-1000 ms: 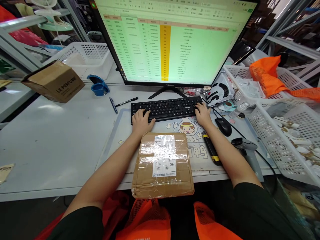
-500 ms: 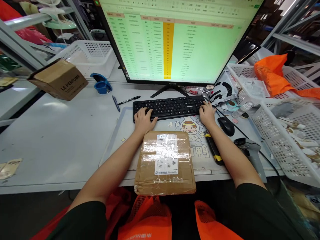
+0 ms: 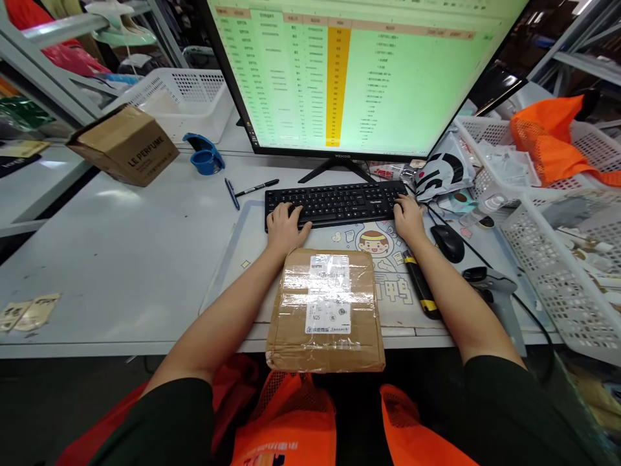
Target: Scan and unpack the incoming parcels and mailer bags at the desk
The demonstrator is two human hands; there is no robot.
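My left hand point(image 3: 286, 226) rests on the left end of the black keyboard point(image 3: 339, 202), fingers spread over the keys. At the keyboard's right end lies my right hand point(image 3: 409, 219), its fingers also on the keys. Neither hand holds anything. Between my forearms, at the table's front edge, sits a taped brown parcel point(image 3: 326, 310) with a white label. Behind the keyboard stands a large monitor point(image 3: 359, 77) showing a green spreadsheet.
A black mouse point(image 3: 447, 243), a barcode scanner point(image 3: 490, 285) and a black-and-yellow knife point(image 3: 421, 288) lie right of my right arm. White baskets point(image 3: 548, 259) stand at right, another basket point(image 3: 179, 103) at back left. A "LE PERFUME" box point(image 3: 127, 145), blue tape dispenser point(image 3: 204, 155) and pens point(image 3: 250, 189) lie at left.
The view has shifted a little, so everything sits slightly further right and up in the picture. Both hands stay on the keyboard; the parcel has not moved.
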